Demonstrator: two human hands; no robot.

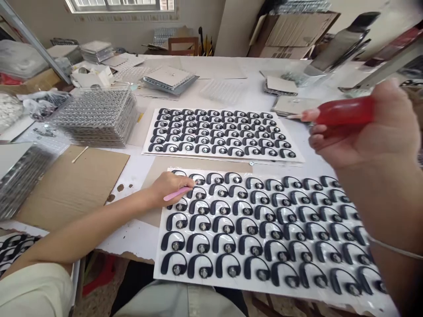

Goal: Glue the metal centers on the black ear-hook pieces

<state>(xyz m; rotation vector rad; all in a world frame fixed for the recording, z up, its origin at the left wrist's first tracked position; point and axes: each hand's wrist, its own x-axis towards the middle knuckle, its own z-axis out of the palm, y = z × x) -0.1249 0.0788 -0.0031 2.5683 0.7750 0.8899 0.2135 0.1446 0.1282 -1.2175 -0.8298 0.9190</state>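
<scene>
My left hand is closed around a slim pink tool that looks like tweezers. Its fingertips are at the upper left corner of a white sheet, which carries rows of black ear-hook-shaped pieces with small shiny round parts. Raised at the right, my right hand grips a red squeeze bottle, its thin tip pointing left. The bottle is in the air, apart from the sheets. Behind the near sheet lies a second sheet with similar black pieces.
Stacked clear trays stand at the left. A brown cardboard sheet there bears a cotton swab. Card-topped stacks lie farther back. A small round metal piece is between the two sheets.
</scene>
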